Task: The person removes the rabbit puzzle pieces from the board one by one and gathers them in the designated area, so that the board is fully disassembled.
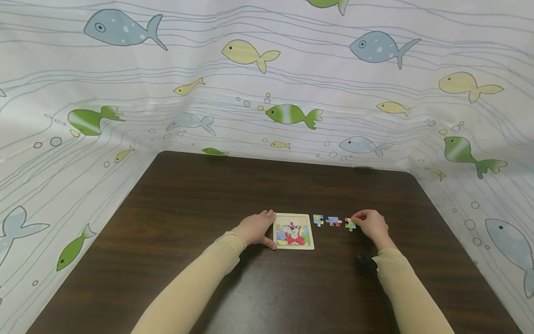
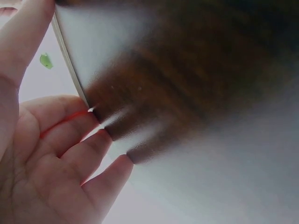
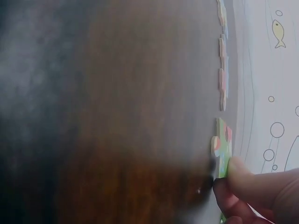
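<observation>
A square wooden puzzle frame lies on the dark table, its lower part filled with a picture of a white animal in red. My left hand rests along the frame's left side, fingers at the far corner and thumb at the near one. In the left wrist view, the left hand's fingers extend past the frame's edge. Between right thumb and fingers, my right hand pinches a green and red puzzle piece. Two loose pieces, a blue and yellow one and a blue and red one, lie between frame and hand.
The brown table is bordered at the back and sides by a white curtain printed with fish. A small black object sits at the right wrist by the sleeve cuff.
</observation>
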A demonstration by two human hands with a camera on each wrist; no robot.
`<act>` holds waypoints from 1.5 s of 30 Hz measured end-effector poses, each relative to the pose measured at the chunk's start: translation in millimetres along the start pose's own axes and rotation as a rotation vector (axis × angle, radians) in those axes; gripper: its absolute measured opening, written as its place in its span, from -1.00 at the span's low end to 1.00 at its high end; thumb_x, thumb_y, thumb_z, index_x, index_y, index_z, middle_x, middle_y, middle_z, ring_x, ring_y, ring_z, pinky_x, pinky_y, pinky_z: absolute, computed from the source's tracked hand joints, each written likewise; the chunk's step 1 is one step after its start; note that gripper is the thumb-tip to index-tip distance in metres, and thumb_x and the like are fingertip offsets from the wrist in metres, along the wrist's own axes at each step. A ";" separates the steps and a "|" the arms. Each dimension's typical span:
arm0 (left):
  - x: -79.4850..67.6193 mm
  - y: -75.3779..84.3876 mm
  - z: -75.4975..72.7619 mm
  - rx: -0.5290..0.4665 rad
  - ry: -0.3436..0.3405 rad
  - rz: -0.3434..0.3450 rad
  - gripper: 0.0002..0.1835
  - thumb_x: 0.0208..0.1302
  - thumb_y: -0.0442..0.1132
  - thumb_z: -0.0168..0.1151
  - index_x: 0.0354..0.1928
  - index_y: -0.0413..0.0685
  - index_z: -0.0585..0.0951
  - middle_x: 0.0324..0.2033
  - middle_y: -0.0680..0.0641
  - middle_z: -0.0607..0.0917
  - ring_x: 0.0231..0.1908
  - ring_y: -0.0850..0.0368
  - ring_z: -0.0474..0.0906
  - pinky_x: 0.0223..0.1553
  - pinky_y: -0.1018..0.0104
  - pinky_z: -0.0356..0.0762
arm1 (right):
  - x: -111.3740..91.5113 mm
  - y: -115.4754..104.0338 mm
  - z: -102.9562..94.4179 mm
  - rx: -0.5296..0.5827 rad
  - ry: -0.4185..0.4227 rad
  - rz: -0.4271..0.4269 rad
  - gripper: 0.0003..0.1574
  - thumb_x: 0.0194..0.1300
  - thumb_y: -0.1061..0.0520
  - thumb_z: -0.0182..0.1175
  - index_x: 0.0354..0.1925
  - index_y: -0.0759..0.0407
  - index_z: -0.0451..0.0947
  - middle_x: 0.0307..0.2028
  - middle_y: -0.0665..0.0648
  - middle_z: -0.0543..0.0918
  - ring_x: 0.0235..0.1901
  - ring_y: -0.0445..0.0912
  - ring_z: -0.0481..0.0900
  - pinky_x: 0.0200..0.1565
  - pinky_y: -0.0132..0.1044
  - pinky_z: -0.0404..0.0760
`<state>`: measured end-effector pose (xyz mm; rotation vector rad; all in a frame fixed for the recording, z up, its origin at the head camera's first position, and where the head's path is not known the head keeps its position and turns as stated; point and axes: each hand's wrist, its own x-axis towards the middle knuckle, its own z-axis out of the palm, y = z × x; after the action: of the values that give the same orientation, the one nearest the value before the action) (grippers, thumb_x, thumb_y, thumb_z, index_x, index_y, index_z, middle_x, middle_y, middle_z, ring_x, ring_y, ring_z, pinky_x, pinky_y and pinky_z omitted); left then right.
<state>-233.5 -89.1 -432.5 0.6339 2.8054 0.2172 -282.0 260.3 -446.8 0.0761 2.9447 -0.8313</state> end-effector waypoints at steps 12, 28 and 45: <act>-3.0 0.6 -2.0 0.012 -0.008 0.010 0.08 -0.06 0.23 0.38 0.40 -0.25 0.20 0.40 -0.19 0.21 0.41 -0.05 0.10 0.35 0.14 0.19 | -0.7 -5.2 3.1 -0.053 0.036 -0.025 -0.74 0.31 0.06 0.19 -0.23 0.22 0.68 -0.24 0.25 0.68 -0.18 0.21 0.54 0.00 0.29 0.29; -2.7 0.8 -2.3 0.010 0.000 0.011 0.08 -0.07 0.24 0.38 0.40 -0.22 0.21 0.40 -0.18 0.22 0.40 -0.04 0.13 0.31 0.12 0.26 | -0.2 -5.4 3.4 -0.052 0.042 -0.013 -0.73 0.31 0.05 0.19 -0.22 0.23 0.69 -0.19 0.29 0.68 -0.13 0.25 0.53 0.02 0.29 0.29; -2.1 1.1 -1.3 0.016 -0.003 0.005 0.08 -0.06 0.24 0.38 0.40 -0.23 0.21 0.40 -0.18 0.22 0.40 -0.05 0.13 0.33 0.12 0.23 | -1.7 -10.6 6.3 -0.029 0.101 -0.070 -0.56 0.27 -0.10 0.22 -0.15 0.25 0.68 -0.16 0.30 0.69 -0.07 0.26 0.53 0.00 0.25 0.27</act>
<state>-231.5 -89.1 -430.5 0.6437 2.8054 0.1949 -280.7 247.9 -446.5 0.0130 3.0694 -0.8165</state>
